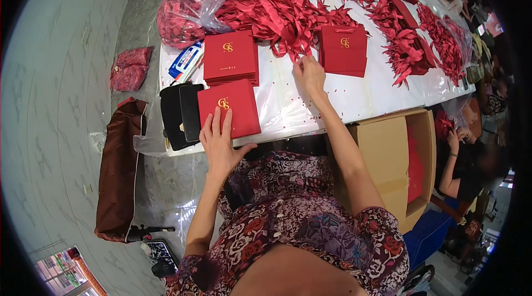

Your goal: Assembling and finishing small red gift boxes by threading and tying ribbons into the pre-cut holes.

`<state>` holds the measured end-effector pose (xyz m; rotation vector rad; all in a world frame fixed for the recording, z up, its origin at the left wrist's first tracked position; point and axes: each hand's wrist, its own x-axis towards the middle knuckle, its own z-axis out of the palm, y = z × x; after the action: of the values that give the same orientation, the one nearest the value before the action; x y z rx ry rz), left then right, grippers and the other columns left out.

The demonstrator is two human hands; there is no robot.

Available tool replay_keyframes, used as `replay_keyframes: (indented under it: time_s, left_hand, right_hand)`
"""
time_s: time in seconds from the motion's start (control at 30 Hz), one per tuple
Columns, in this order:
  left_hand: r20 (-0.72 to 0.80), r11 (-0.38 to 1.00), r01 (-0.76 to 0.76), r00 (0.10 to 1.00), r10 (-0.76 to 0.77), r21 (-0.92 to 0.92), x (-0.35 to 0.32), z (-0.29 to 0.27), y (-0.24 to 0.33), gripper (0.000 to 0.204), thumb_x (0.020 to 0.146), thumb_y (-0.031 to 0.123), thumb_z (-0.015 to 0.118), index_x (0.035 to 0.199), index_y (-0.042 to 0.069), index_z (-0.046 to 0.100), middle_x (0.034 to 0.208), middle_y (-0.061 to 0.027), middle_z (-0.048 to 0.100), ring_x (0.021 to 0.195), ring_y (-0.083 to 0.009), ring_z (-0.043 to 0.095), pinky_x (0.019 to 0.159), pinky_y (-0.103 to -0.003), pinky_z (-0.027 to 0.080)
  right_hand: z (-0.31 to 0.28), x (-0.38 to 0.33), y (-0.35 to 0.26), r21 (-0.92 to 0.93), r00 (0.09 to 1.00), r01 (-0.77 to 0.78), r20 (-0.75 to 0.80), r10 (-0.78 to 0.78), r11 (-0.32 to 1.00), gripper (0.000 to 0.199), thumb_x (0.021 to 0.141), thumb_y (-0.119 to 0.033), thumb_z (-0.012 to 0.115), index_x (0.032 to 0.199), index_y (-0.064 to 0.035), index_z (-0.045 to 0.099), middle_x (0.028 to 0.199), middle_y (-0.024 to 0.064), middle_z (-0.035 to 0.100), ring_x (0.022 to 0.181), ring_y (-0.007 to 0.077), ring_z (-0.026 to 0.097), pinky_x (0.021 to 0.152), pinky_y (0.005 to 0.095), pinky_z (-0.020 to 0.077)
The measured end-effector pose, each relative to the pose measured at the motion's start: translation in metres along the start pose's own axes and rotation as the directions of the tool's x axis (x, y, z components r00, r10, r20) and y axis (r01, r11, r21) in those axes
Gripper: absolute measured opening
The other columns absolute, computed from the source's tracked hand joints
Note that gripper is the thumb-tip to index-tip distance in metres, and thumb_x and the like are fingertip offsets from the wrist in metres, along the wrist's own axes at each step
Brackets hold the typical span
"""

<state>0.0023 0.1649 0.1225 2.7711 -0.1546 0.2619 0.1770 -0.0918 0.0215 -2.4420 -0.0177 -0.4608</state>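
Note:
My left hand [220, 146] lies with its fingers stretched out flat on a red paper bag [245, 106] with a gold emblem, at the table's near edge. Its thumb sticks out to the side. Fingers pinched together, my right hand [310, 78] reaches the near ends of a big heap of red ribbons [271, 10] and has hold of a ribbon there. Just behind the bag under my left hand is a stack of red bags [243, 55]. To the right of my right hand lie more red bags, these with handles [343, 55].
A black pouch [191, 110] and a white-and-blue packet [185, 62] sit at the table's left edge. Ribbon bundles [407, 46] cover the right side. An open cardboard box [382, 152] stands below the table at right. Other people work beyond it.

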Motion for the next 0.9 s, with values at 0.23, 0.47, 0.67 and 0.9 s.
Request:
replay_keyframes:
  time_s: [0.23, 0.47, 0.67, 0.9]
  left_hand:
    - [-0.155, 0.968, -0.214, 0.969, 0.193, -0.134, 0.022, 0.014, 0.010, 0.048, 0.079, 0.013, 0.074, 0.126, 0.009, 0.062, 0.131, -0.0118, 0.055, 0.114, -0.0361, 0.049, 0.097, -0.046, 0.040]
    - [-0.109, 0.842, -0.316, 0.948, 0.299, -0.438, 0.068, 0.043, 0.056, 0.037, 0.083, 0.006, 0.066, 0.119, 0.004, 0.062, 0.119, -0.0155, 0.061, 0.099, -0.0332, 0.056, 0.086, -0.040, 0.047]
    - [0.072, 0.654, 0.043, 0.997, 0.018, -0.756, 0.067, 0.062, 0.072, 0.017, 0.090, 0.012, 0.069, 0.098, -0.003, 0.071, 0.085, -0.0121, 0.072, 0.075, -0.0194, 0.068, 0.071, -0.029, 0.053]
    - [0.458, 0.193, 0.438, 0.886, 0.070, -0.878, 0.050, 0.085, 0.090, 0.019, 0.094, 0.015, 0.067, 0.102, -0.002, 0.072, 0.090, -0.0055, 0.072, 0.082, -0.0088, 0.065, 0.072, -0.023, 0.051]
  right_hand:
    - [-0.049, -0.041, -0.044, 0.240, 0.972, -0.041, 0.234, -0.017, 0.970, 0.012, 0.088, -0.012, 0.062, 0.094, -0.0020, 0.059, 0.089, 0.0189, 0.064, 0.078, 0.0361, 0.065, 0.067, 0.0426, 0.0506]
    - [-0.086, -0.074, -0.072, 0.633, 0.924, -0.215, 0.378, -0.054, 0.744, 0.012, 0.094, -0.011, 0.064, 0.100, -0.0002, 0.065, 0.079, -0.0002, 0.063, 0.072, 0.0048, 0.056, 0.063, 0.0212, 0.0455]
    - [-0.081, -0.082, -0.049, 0.743, 0.836, -0.538, 0.531, 0.139, 0.399, 0.014, 0.096, -0.012, 0.064, 0.098, 0.0009, 0.070, 0.078, -0.0016, 0.065, 0.067, 0.0034, 0.054, 0.061, 0.0196, 0.0444]
    - [-0.090, -0.086, -0.049, 0.761, 0.916, -0.398, 0.354, 0.187, 0.512, 0.014, 0.097, -0.012, 0.062, 0.091, 0.0009, 0.065, 0.083, 0.0030, 0.068, 0.070, 0.0059, 0.057, 0.067, 0.0211, 0.0473]
